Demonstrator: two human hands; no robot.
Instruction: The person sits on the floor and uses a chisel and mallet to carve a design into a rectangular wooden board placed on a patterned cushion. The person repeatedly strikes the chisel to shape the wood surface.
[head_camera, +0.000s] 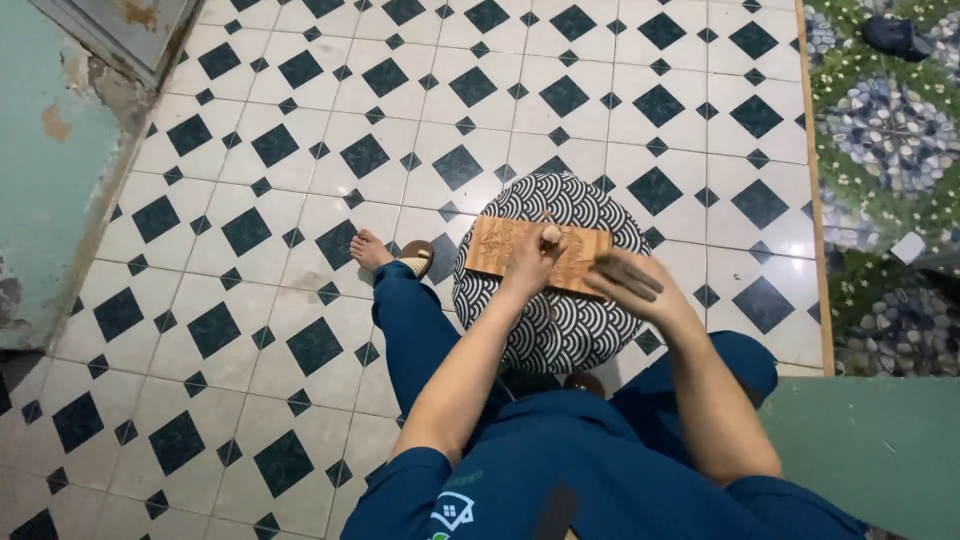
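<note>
Floor (300, 120) is white tile w/ dark diamond insets, running from a peeling green wall (45, 170) at left to a pebble-and-flower patterned strip (890, 140) at right. A round cushion (560, 330) w/ black-and-white wave pattern sits on the tiles, a carved wood board (500, 250) flat on top. One sandalled foot (385, 253) rests on tile just beside the cushion.

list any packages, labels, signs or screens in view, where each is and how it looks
No packages, signs or screens.
Badge: printed on the blue shirt, bottom centre; white house-shaped outline with a green mark.
White scrap: on the flowered mat at right; small pale square, too small to tell if it is a label.
</note>
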